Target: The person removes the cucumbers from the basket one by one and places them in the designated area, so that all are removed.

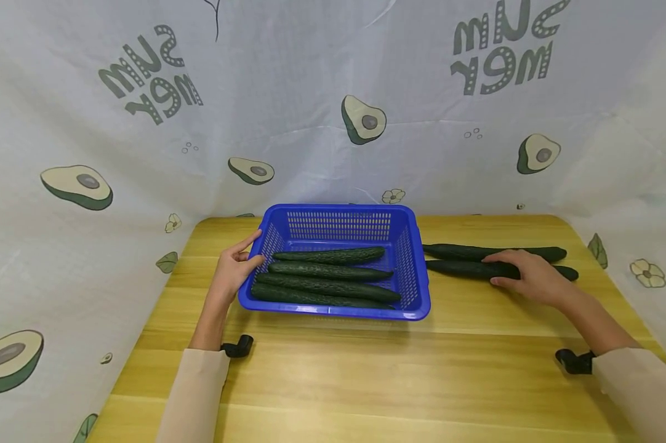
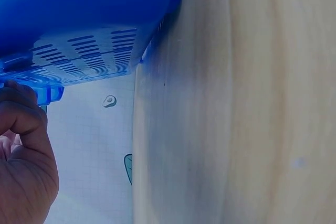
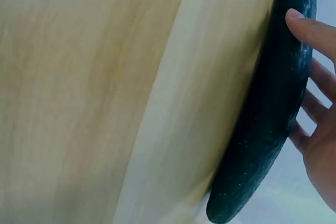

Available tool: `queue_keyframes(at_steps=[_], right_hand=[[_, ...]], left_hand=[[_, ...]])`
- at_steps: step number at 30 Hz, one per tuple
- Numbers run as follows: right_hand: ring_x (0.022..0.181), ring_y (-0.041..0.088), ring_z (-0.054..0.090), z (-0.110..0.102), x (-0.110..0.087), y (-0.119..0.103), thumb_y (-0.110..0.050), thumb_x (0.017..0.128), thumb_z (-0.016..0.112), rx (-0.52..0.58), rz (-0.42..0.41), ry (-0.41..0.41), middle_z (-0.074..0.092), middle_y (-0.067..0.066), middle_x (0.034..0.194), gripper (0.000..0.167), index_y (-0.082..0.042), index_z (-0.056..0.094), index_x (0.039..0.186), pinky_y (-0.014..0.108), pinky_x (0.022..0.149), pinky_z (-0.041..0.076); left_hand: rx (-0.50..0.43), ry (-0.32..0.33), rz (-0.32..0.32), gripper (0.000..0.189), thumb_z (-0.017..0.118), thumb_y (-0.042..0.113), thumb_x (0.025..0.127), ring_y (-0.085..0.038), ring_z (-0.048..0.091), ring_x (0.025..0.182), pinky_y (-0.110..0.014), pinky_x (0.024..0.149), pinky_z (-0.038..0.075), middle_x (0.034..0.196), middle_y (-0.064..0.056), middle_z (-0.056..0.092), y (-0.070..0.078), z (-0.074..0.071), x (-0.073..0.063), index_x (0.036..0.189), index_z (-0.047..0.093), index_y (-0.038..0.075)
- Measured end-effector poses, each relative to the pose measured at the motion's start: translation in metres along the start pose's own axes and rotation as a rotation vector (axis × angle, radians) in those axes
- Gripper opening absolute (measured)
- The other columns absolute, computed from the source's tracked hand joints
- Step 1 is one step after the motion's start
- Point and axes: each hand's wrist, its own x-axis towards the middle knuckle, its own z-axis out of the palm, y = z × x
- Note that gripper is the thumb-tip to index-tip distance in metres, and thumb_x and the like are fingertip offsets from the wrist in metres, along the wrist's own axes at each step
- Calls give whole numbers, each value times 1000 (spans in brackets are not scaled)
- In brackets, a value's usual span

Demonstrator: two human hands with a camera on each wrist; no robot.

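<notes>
A blue plastic basket (image 1: 344,314) with slotted walls stands on the table, several dark green cucumbers (image 1: 333,286) lying lengthwise inside. My left hand (image 1: 234,271) holds the basket's left rim; the left wrist view shows its fingers (image 2: 23,124) curled at the edge. To the right of the basket, two more cucumbers lie side by side on the wood. Thumb and fingers of my right hand (image 1: 532,277) grip the nearer cucumber (image 3: 262,108), thumb on its near side and fingers beyond. The farther cucumber (image 1: 549,253) lies just behind it.
The wooden table (image 1: 333,381) extends in front of the basket. A pale cloth (image 1: 311,80) printed with avocados hangs behind the table and at its sides. A small black device (image 1: 239,346) sits at the left wrist, another (image 1: 573,362) at the right.
</notes>
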Motion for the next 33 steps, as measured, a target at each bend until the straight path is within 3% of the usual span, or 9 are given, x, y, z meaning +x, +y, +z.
queue_keyframes(at_steps=[13,22,26,33], right_hand=[[130,52,50,-5,0,-10,-27,101,67,72,74,-27,60,26,139,43,-5,62,137,68,99,43],[122,45,57,-17,12,-27,-26,102,65,89,26,33,62,24,136,43,-3,61,138,67,95,45],[122,44,57,-22,23,-42,-28,102,65,92,33,26,60,24,139,44,-4,60,139,68,97,45],[128,42,54,-29,49,-73,-36,103,62,92,56,21,60,21,141,49,-7,59,142,70,103,42]], left_hand=[[11,10,14,63,71,13,94,-12,71,66,-28,58,59,100,-18,77,-1,1,1,150,54,37],[-20,-10,10,64,70,12,95,-14,71,61,-30,54,58,102,-23,77,0,-1,-1,152,52,35],[-29,-13,1,64,69,11,95,-13,70,58,-29,52,57,96,-18,79,1,-1,-1,152,52,34],[-46,-16,23,64,69,9,94,-9,59,47,-25,48,52,63,1,69,0,0,0,152,53,32]])
